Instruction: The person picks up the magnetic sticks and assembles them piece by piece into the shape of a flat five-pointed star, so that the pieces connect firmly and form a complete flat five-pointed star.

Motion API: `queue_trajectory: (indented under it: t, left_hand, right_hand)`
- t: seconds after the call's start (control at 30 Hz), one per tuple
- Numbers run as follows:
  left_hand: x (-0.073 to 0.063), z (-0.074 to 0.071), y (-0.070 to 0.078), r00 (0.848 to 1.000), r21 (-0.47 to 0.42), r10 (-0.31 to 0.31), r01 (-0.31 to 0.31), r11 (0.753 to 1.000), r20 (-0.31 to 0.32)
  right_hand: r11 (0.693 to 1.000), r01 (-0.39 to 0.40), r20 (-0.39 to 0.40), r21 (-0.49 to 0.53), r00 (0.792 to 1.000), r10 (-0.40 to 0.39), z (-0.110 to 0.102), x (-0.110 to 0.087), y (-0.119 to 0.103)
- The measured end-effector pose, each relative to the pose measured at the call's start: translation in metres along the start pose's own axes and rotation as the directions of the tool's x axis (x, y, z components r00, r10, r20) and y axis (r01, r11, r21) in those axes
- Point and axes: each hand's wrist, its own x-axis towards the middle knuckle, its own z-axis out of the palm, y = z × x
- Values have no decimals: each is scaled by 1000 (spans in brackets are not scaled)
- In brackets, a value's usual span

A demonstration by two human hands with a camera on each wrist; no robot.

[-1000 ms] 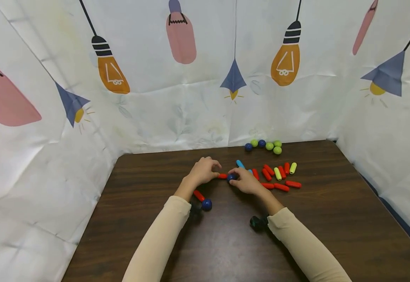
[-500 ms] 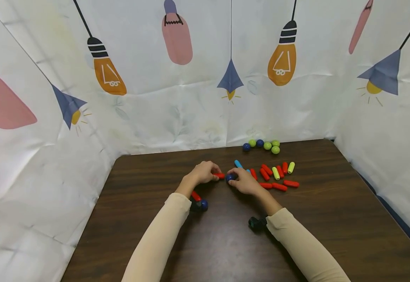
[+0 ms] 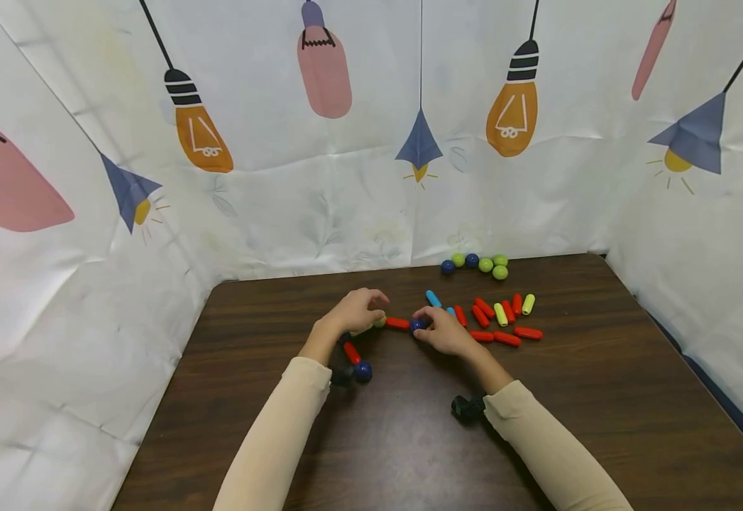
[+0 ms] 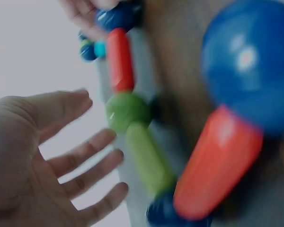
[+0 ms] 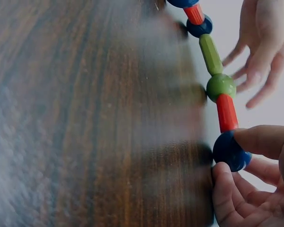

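Note:
My right hand [image 3: 444,332] pinches a blue ball [image 5: 228,150] between thumb and fingers. Joined to that ball is a red rod [image 5: 226,113], whose other end meets a green ball [image 5: 221,87]. From there a yellow-green rod [image 5: 210,54] runs to a second blue ball [image 5: 199,28]. Another red rod [image 3: 351,352] leads from this to a third blue ball [image 3: 362,372], nearer the person. Beside the green ball, my left hand [image 4: 52,156] has its fingers spread and holds nothing. In the head view it partly hides the yellow-green rod.
Loose red rods [image 3: 507,339], yellow rods [image 3: 501,314] and blue rods [image 3: 433,298] lie right of the hands on the brown table [image 3: 409,454]. Several green balls [image 3: 500,272] and two blue balls [image 3: 448,267] sit at the back edge, by a printed cloth [image 3: 345,206].
Half a second ago my left hand was at the red rod by the right hand; it has let go and moved left, uncovering the green ball. My right hand keeps its blue ball.

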Motion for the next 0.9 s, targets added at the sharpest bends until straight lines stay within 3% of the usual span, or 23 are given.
queue_trajectory:
  t: [0.1,0.2,0.27,0.37,0.43,0.53,0.9]
  left_hand:
    - [-18,-11,-15,995,3,-96,96,995,-25]
    - [-37,-15,-30,983,10,-182,182,983,-2]
    - [-47,-14,-38,977,-27,-210,211,977,31]
    - [-57,-7,-45,972,-129,-234,235,963,30]
    - [-60,-1,-47,969,-200,-246,242,950,4]
    - [-61,7,-45,967,-238,-251,231,943,-54]
    - [-57,24,-34,951,-187,-251,217,958,-181]
  right_hand:
    - [1000,-1,-2,4,1000,1,1,-1,-1]
    - [1000,-5,-4,-1,1000,5,1,-2,-1]
    - [1000,-3,-7,-6,1000,3,1,-2,-2]
    - [1000,4,-15,-15,1000,-4,2,-2,-2]
    - [1000,6,-21,-19,1000,-7,2,-3,-2]
    - [1000,1,-32,-19,999,-1,2,-5,-3]
    - [1000,-23,-60,-13,998,22,5,-9,-5]
